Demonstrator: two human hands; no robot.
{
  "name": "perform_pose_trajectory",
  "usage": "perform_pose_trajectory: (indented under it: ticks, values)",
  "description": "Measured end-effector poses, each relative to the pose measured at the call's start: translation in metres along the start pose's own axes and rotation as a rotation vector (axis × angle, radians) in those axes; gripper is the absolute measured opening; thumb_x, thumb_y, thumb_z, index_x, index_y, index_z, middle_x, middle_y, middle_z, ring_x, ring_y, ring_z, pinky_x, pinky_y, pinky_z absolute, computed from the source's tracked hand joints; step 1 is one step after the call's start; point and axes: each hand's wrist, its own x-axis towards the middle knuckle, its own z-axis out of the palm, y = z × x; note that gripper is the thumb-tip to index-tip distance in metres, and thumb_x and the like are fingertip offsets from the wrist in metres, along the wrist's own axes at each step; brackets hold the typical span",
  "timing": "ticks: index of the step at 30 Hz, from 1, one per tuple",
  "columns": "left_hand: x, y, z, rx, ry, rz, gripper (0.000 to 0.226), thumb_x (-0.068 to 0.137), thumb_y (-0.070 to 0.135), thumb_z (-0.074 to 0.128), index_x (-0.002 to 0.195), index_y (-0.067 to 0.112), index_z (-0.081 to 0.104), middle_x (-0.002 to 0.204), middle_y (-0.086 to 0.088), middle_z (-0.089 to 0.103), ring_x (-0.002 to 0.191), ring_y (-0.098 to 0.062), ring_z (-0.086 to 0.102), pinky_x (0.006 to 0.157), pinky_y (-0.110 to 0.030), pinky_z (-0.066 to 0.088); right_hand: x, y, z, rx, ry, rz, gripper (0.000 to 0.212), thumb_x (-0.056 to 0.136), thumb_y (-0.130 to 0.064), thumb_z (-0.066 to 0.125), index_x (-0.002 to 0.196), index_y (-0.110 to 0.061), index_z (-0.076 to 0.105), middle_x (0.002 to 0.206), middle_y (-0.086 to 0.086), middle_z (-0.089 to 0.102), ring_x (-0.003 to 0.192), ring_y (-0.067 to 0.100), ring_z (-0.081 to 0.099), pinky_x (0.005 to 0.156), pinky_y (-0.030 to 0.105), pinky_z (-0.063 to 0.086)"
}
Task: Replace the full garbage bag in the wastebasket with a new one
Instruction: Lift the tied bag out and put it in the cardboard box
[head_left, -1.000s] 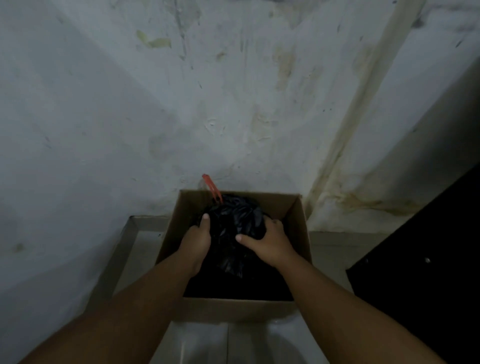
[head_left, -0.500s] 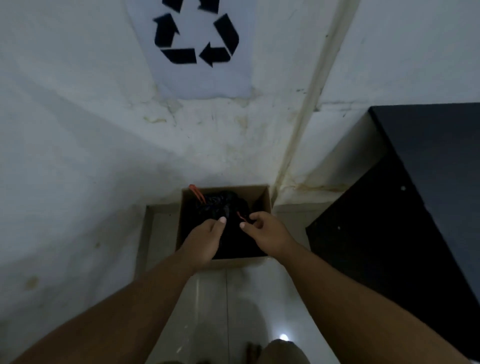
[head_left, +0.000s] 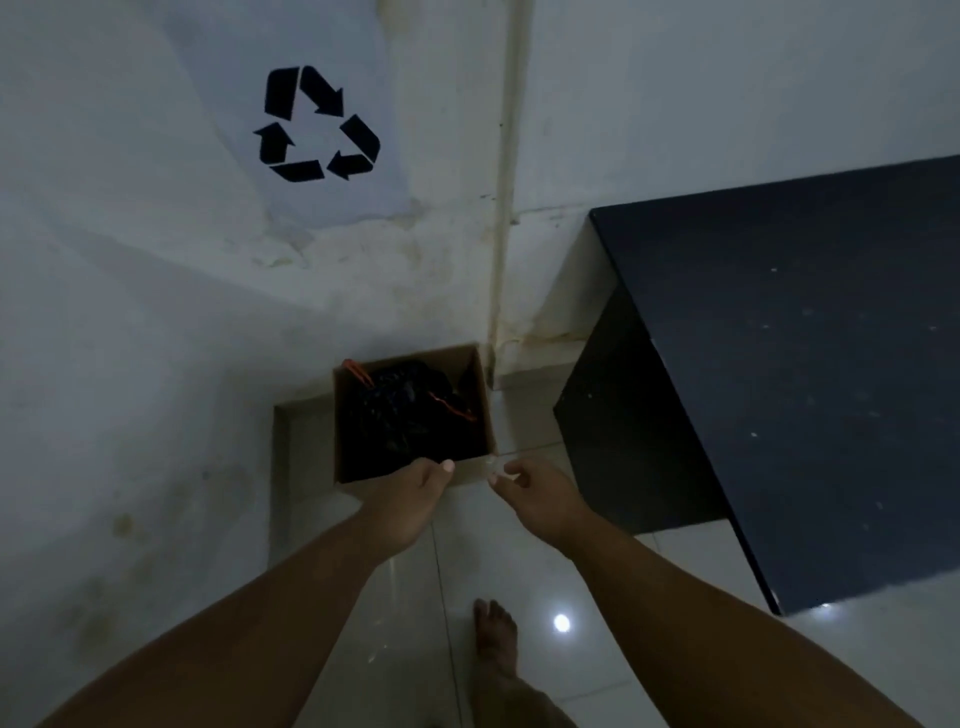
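A cardboard box (head_left: 452, 358) serves as the wastebasket and stands on the floor in the wall corner. Inside it sits a full black garbage bag (head_left: 400, 410) with orange drawstrings (head_left: 453, 409) lying loose on top. My left hand (head_left: 410, 499) hovers over the box's front rim, thumb out, with nothing seen in it. My right hand (head_left: 535, 499) is just right of the box's front corner, its fingers loosely curled and empty. Neither hand touches the bag.
A dark cabinet (head_left: 779, 364) stands close on the right of the box. A paper recycling sign (head_left: 317, 124) is stuck on the wall above. The floor is glossy tile, and my bare foot (head_left: 496, 639) is behind the hands.
Both hands have let go of the bag top and pulled back to the box's front edge. The view has risen and drawn away from the box.
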Motion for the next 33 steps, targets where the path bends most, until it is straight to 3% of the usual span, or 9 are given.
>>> perform_pose_trajectory:
  ticks: [3,5,9,13,18,23,33]
  values:
    - [-0.021,-0.011,0.022,0.006,-0.011,0.052,0.029,0.108,0.049,0.037,0.093,0.032,0.055,0.096,0.009,0.056,0.088,-0.008,0.053,0.087,-0.031,0.038,-0.03,0.021,0.006,-0.009,0.034,0.004,0.057,0.1,-0.045,0.059,0.144,-0.01,0.051,0.13,0.01,0.061,0.114,0.019,0.059,0.096,0.029,0.048]
    - [-0.038,-0.018,0.034,0.052,-0.016,0.098,0.034,0.108,0.048,0.039,0.089,0.026,0.057,0.102,0.002,0.06,0.093,-0.013,0.056,0.093,-0.035,0.042,-0.052,0.035,0.013,-0.008,0.055,0.006,0.058,0.099,-0.045,0.059,0.145,-0.012,0.05,0.133,0.01,0.06,0.114,0.017,0.058,0.092,0.026,0.045]
    - [-0.083,-0.027,0.058,0.094,-0.042,0.117,0.046,0.108,0.047,0.041,0.118,0.012,0.068,0.12,-0.008,0.067,0.113,-0.023,0.061,0.097,-0.034,0.043,-0.102,0.069,0.035,0.014,0.113,0.04,0.058,0.099,-0.045,0.061,0.145,-0.012,0.05,0.138,0.011,0.059,0.122,0.021,0.057,0.097,0.027,0.044]
    - [-0.122,-0.038,0.086,0.164,-0.117,0.146,0.047,0.108,0.049,0.04,0.125,0.014,0.065,0.123,-0.005,0.066,0.116,-0.021,0.06,0.093,-0.032,0.041,-0.151,0.102,0.054,0.025,0.155,0.077,0.057,0.098,-0.046,0.061,0.144,-0.014,0.051,0.138,0.009,0.06,0.121,0.019,0.058,0.094,0.025,0.044]
    - [-0.153,-0.043,0.127,0.231,-0.189,0.18,0.042,0.107,0.052,0.04,0.111,0.017,0.063,0.112,-0.004,0.066,0.109,-0.022,0.063,0.091,-0.033,0.045,-0.205,0.15,0.064,0.047,0.187,0.149,0.062,0.097,-0.052,0.059,0.145,-0.013,0.05,0.141,0.01,0.059,0.125,0.022,0.057,0.103,0.029,0.043]
    - [-0.174,-0.028,0.173,0.331,-0.257,0.227,0.046,0.106,0.055,0.039,0.122,0.018,0.063,0.118,-0.001,0.067,0.109,-0.016,0.062,0.091,-0.031,0.045,-0.248,0.199,0.055,0.077,0.187,0.216,0.067,0.096,-0.056,0.057,0.148,-0.015,0.046,0.143,0.01,0.058,0.126,0.021,0.057,0.099,0.025,0.039]
    - [-0.191,0.029,0.296,0.454,-0.285,0.257,0.047,0.105,0.059,0.037,0.121,0.023,0.062,0.119,0.001,0.065,0.109,-0.018,0.061,0.094,-0.033,0.047,-0.304,0.312,-0.026,0.037,0.137,0.236,0.074,0.095,-0.061,0.055,0.152,-0.016,0.039,0.138,0.013,0.062,0.126,0.024,0.059,0.102,0.029,0.042]
